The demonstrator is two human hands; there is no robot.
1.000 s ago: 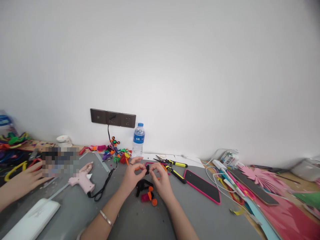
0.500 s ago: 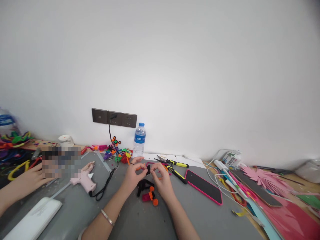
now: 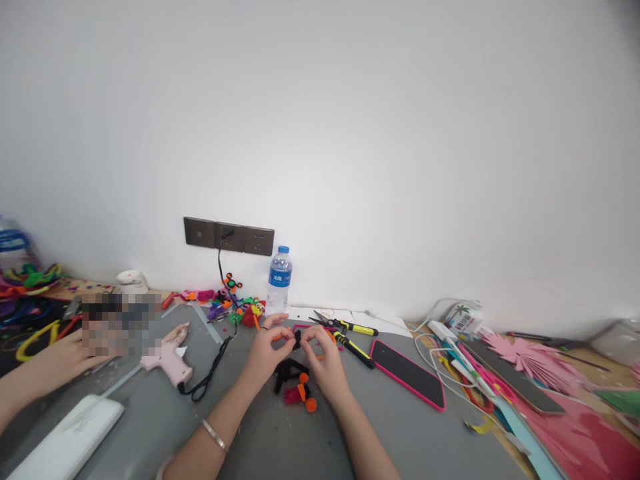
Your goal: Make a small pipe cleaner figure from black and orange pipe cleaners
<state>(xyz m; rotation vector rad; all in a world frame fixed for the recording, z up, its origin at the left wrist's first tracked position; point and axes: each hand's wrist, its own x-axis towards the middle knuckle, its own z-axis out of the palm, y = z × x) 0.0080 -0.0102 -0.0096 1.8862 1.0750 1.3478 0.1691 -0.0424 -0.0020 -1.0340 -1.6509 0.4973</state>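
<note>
While a co-worker's hand (image 3: 60, 357) rests at the far left, the left hand (image 3: 265, 353) and right hand (image 3: 325, 363) pinch a small black pipe-cleaner piece (image 3: 297, 340) between closed fingers above the grey table (image 3: 400, 427), near a pink glue gun (image 3: 167, 360).

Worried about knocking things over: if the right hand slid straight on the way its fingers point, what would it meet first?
The right hand points up-left, so it would first meet the small black piece pinched between it and the left hand; depth is unclear.
</note>
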